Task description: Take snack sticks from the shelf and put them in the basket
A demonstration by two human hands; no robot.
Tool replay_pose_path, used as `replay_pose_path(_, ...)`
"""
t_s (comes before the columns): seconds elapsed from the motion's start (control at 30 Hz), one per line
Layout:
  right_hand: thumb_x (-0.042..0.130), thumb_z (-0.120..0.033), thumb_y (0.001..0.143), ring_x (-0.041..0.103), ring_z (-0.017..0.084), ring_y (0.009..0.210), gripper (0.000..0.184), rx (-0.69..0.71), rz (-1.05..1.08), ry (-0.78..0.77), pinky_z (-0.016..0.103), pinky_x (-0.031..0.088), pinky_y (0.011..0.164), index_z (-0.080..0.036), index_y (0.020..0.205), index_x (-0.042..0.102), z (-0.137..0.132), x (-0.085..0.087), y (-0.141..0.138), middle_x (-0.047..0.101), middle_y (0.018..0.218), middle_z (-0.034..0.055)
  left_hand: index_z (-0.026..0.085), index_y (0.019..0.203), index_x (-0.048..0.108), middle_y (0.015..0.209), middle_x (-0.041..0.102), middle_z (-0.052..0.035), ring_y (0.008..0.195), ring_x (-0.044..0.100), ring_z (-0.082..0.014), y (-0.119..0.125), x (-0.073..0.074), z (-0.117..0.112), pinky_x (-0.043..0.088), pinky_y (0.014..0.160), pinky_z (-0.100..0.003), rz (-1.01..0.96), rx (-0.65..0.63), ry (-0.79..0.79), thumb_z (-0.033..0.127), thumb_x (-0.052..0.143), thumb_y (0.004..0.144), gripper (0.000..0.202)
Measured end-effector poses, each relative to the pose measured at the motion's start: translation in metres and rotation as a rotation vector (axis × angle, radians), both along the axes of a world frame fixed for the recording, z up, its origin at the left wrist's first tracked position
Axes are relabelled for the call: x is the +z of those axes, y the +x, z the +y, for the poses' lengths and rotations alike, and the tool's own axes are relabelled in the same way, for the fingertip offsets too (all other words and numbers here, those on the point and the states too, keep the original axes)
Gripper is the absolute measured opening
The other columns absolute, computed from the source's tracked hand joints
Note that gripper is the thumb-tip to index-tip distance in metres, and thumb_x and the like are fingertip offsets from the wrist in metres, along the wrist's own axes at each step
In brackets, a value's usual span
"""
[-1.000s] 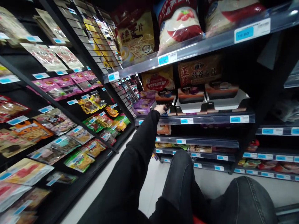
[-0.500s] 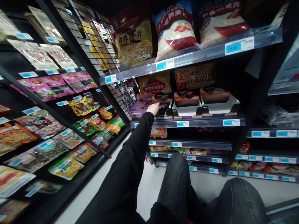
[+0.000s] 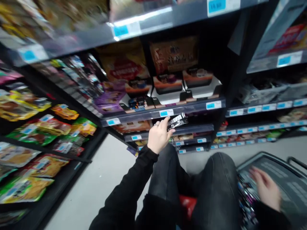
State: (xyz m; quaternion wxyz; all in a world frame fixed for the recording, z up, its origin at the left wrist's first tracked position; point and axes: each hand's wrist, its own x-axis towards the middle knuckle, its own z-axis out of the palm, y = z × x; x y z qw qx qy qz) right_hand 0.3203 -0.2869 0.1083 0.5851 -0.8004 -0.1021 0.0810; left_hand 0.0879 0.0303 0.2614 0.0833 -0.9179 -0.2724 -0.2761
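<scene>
One slim dark packet (image 3: 177, 121), glossy foil with pale silvery print, oblong and a little crumpled, just above the middle of the frame. Pinched at its left end between thumb and fingertips of the left hand (image 3: 159, 136), closed on it, back of the hand toward the camera. Tilted up to the right, in the air just below the long grey shelf edge (image 3: 189, 109) and apart from it.

Behind the wrist, a soft black fabric sleeve (image 3: 129, 195) running down to the lower left. Along the shelf edge, small blue-and-white price tags (image 3: 163, 113), flat and rectangular. On that shelf, white cardboard display trays (image 3: 203, 91) with brown and orange boxes, angular and matte; to their left, flat purple cartons (image 3: 107, 100), blurred.

At the lower right, the right hand (image 3: 265, 188), smeared by motion, fingers stretched out and loose, palm down, gripping nothing visible. Beneath it a grey ribbed plastic basket (image 3: 285, 174); touching or only above, impossible to tell. Just left of that hand, inside the basket, a heap of shiny dark wrappers (image 3: 242, 195).

In the lower middle, two bent knees in dark grey denim (image 3: 216, 185), coarse and seamed, with a smooth red patch (image 3: 188, 204) between them, too hidden to identify.

Along the left edge, crinkly plastic snack bags (image 3: 31, 134) in yellow, green and orange on black sloping racks. Between racks and knees, pale smooth floor (image 3: 105, 172).
</scene>
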Motion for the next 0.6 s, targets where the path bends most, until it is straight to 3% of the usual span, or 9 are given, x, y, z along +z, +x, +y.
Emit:
replay_pose_path(0.07,0.061,-0.053,0.068,0.065,0.025,0.073,0.04,0.136,0.097,0.14,0.041,0.052,0.072,-0.02,0.09,0.063,0.028,0.013,-0.008,0.067,0.083,0.0104,0.013,0.124,0.048,0.105,0.061,-0.013,0.094,0.057,-0.0265,0.015,-0.029,-0.03,0.044,0.078,-0.034,0.054,-0.037,-0.102,0.042,0.04,0.091,0.045)
replay_pose_path(0.13,0.061,-0.048,0.072,0.064,0.02,0.07,0.04,0.42,0.133,0.245,0.039,0.052,0.073,-0.019,0.098,0.062,0.069,0.025,-0.016,0.066,0.089,0.0098,0.015,0.121,0.049,0.106,0.06,-0.0111,0.095,0.057,-0.0259,0.029,-0.058,-0.052,0.044,0.077,-0.033,0.075,-0.066,-0.202,0.042,0.039,0.091,0.042)
replay_pose_path(0.2,0.061,-0.05,0.072,0.064,0.018,0.067,0.047,0.648,0.238,0.369,0.037,0.053,0.067,-0.019,0.108,0.056,0.107,0.03,-0.022,0.065,0.094,0.0094,0.016,0.119,0.049,0.108,0.059,-0.0097,0.096,0.058,-0.0243,0.042,-0.083,-0.066,0.044,0.077,-0.032,0.074,-0.09,-0.309,0.043,0.042,0.091,0.04)
replay_pose_path(0.23,0.063,-0.051,0.071,0.065,0.018,0.068,0.051,0.697,0.29,0.399,0.036,0.054,0.065,-0.02,0.11,0.053,0.122,0.028,-0.025,0.065,0.093,0.0085,0.016,0.118,0.049,0.109,0.059,-0.0092,0.096,0.058,-0.0234,0.047,-0.095,-0.07,0.045,0.077,-0.031,0.08,-0.107,-0.358,0.043,0.043,0.09,0.039)
replay_pose_path(0.3,0.067,-0.052,0.066,0.065,0.018,0.063,0.052,0.702,0.355,0.393,0.035,0.054,0.061,-0.019,0.104,0.054,0.142,0.018,-0.028,0.064,0.077,0.004,0.017,0.116,0.049,0.109,0.06,-0.0082,0.095,0.059,-0.0218,0.054,-0.114,-0.075,0.045,0.077,-0.029,0.104,-0.14,-0.437,0.042,0.046,0.089,0.038)
replay_pose_path(0.4,0.068,-0.052,0.063,0.062,0.017,0.056,0.042,0.637,0.364,0.344,0.032,0.054,0.058,-0.017,0.085,0.057,0.151,-0.008,-0.032,0.062,0.062,0.0015,0.017,0.116,0.05,0.11,0.061,-0.008,0.095,0.06,-0.0213,0.059,-0.141,-0.072,0.046,0.077,-0.029,0.184,-0.155,-0.526,0.044,0.048,0.088,0.039)
replay_pose_path(0.5,0.066,-0.05,0.064,0.06,0.017,0.049,0.037,0.574,0.354,0.269,0.03,0.052,0.051,-0.017,0.077,0.056,0.151,-0.035,-0.035,0.059,0.054,0.0006,0.018,0.121,0.05,0.114,0.061,-0.0101,0.098,0.061,-0.0233,0.063,-0.17,-0.065,0.046,0.078,-0.029,0.283,-0.134,-0.698,0.042,0.048,0.089,0.041)
replay_pose_path(0.6,0.066,-0.044,0.065,0.059,0.017,0.047,0.03,0.54,0.326,0.179,0.029,0.05,0.048,-0.017,0.076,0.058,0.153,-0.05,-0.036,0.059,0.052,0.0006,0.018,0.121,0.052,0.102,0.067,-0.0103,0.093,0.064,-0.0268,0.066,-0.195,-0.058,0.047,0.076,-0.031,0.335,-0.119,-0.902,0.046,0.048,0.088,0.043)
